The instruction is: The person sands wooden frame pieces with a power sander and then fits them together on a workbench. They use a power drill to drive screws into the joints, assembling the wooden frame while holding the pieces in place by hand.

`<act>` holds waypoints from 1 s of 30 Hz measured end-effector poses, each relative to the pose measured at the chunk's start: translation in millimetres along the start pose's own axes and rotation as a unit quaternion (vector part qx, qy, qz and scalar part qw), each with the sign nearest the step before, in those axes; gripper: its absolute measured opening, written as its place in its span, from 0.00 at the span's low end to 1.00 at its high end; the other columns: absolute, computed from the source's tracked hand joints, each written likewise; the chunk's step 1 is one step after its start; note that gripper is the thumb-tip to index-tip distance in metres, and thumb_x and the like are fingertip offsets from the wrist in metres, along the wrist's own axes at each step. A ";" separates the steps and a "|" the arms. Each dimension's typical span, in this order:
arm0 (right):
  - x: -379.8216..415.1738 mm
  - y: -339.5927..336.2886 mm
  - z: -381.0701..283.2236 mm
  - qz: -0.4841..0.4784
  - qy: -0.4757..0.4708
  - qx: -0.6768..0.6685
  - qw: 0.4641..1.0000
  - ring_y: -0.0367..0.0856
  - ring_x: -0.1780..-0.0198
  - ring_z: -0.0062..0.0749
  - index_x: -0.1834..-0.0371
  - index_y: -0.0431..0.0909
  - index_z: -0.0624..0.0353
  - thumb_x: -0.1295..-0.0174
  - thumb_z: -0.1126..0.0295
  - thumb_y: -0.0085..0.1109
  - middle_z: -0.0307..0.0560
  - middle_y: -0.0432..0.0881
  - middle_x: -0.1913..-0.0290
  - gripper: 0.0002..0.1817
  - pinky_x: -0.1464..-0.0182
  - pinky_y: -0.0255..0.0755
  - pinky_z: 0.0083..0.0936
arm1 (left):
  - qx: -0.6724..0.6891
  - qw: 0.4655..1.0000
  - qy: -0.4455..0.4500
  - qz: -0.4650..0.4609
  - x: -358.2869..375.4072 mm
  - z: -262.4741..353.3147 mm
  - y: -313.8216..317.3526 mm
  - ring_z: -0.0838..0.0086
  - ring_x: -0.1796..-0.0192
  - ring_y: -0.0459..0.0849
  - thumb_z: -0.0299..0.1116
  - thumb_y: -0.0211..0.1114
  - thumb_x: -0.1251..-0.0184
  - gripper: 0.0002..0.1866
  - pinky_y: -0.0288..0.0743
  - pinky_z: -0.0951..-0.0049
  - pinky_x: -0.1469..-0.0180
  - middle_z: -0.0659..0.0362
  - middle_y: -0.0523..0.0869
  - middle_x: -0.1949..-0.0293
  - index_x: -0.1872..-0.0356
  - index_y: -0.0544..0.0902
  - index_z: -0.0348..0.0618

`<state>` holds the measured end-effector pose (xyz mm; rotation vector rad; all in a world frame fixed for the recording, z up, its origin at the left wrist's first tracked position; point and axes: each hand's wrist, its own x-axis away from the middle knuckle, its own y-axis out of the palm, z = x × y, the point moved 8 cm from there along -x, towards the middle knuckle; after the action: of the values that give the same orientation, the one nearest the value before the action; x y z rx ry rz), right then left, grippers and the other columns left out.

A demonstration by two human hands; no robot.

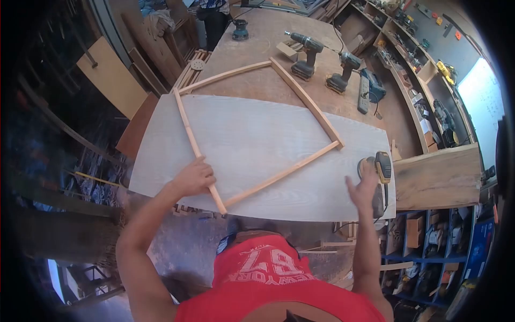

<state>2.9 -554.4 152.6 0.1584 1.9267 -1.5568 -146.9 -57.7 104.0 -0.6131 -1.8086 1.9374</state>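
Clock positions are read from the centre of the wooden frame, with 12 o'clock pointing away from the person. The wooden frame (307, 100) is four-sided and lies on the pale board (257, 145). Its 12 o'clock corner extends past the board's far edge, over the workbench (263, 35). Its corner between 6 and 7 o'clock reaches the board's near edge.

Left hand (194, 177): at 8 o'clock, fingers closed around the frame's left rail, near its lower end.

Right hand (366, 189): at 4 o'clock, well apart from the frame. Fingers are extended, thumb spread towards 9 o'clock. The sander (383, 166) sits just beside this hand, on its 3 o'clock side; contact cannot be determined.

Surrounding items on the workbench:
- Green sander (240, 30): 12 o'clock, near the bench's left edge.
- First drill (307, 53): 1 o'clock, standing on its battery.
- Second drill (344, 72): 2 o'clock, also upright.
- Power strip (363, 94): 2 o'clock, beyond the second drill.

A plank (437, 180) lies between 3 and 4 o'clock, beside the board.
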 end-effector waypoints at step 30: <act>27.3 -98.9 -171.1 0.055 0.212 -0.664 0.715 0.84 0.45 0.31 0.23 0.62 0.69 0.32 0.83 0.56 0.55 0.80 0.41 0.32 0.48 0.83 0.28 | 0.114 0.977 0.106 0.147 -192.7 121.2 -179.4 0.54 0.62 0.87 0.60 0.70 0.36 0.27 0.78 0.56 0.58 0.51 0.86 0.69 0.59 0.87 0.42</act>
<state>-134.4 -435.2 234.7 -0.0169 2.8305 0.2699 -59.1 -255.6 296.8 -1.0118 -1.4036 2.1344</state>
